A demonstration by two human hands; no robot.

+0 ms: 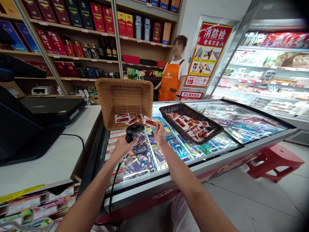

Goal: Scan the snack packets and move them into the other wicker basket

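My left hand [124,146] is wrapped round the handle of a black barcode scanner [135,129], whose cable hangs down over the freezer edge. Between the fingers of my right hand [159,132] is one end of a packaged sausage [150,121] in a clear and white wrapper, just right of the scanner head. Behind both hands a tan wicker basket [100,103] lies tipped toward me, with several wrapped sausages [122,118] at its lower side. To the right, a dark brown woven basket [214,124] contains many more wrapped sausages [193,125].
Both baskets rest on the glass-topped freezer [142,177]. A white counter [48,154] with a black checkout machine [16,122] stands at left. Behind the freezer is a person in an orange apron [170,82]. A red plastic stool [277,161] stands on the floor at right.
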